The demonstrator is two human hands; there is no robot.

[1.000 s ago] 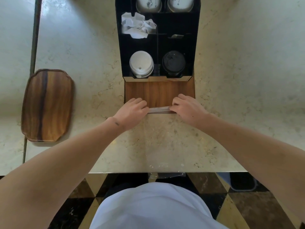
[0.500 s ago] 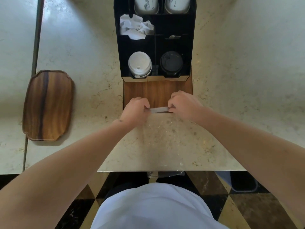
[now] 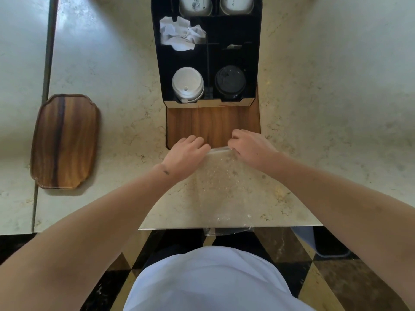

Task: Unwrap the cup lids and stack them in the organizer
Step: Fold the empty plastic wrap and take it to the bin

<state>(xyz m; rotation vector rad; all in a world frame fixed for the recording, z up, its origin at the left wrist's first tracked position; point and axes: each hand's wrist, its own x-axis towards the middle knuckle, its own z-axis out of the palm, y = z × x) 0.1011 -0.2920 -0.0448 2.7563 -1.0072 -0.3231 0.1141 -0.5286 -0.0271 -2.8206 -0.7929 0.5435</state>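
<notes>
A black organizer (image 3: 256,63) with a wooden front panel stands on the marble counter. A stack of white lids (image 3: 187,85) fills its front left slot and a stack of black lids (image 3: 230,83) the front right slot. A clear plastic wrapper (image 3: 221,189) lies flat on the counter from the organizer's foot to the counter edge, hanging slightly over it. My left hand (image 3: 185,156) and my right hand (image 3: 251,148) pinch the wrapper's far edge, one at each corner, fingers curled under.
A wooden tray (image 3: 64,141) lies on the counter to the left. Crumpled white paper (image 3: 180,33) sits in a middle compartment, and white cups (image 3: 195,5) stand in the organizer's back slots. The counter edge (image 3: 175,227) runs near my body, with tiled floor below.
Both hands stay on the wrapper's far edge; its rolled strip has flattened and the gap between the hands has narrowed slightly. The camera shifted a little.
</notes>
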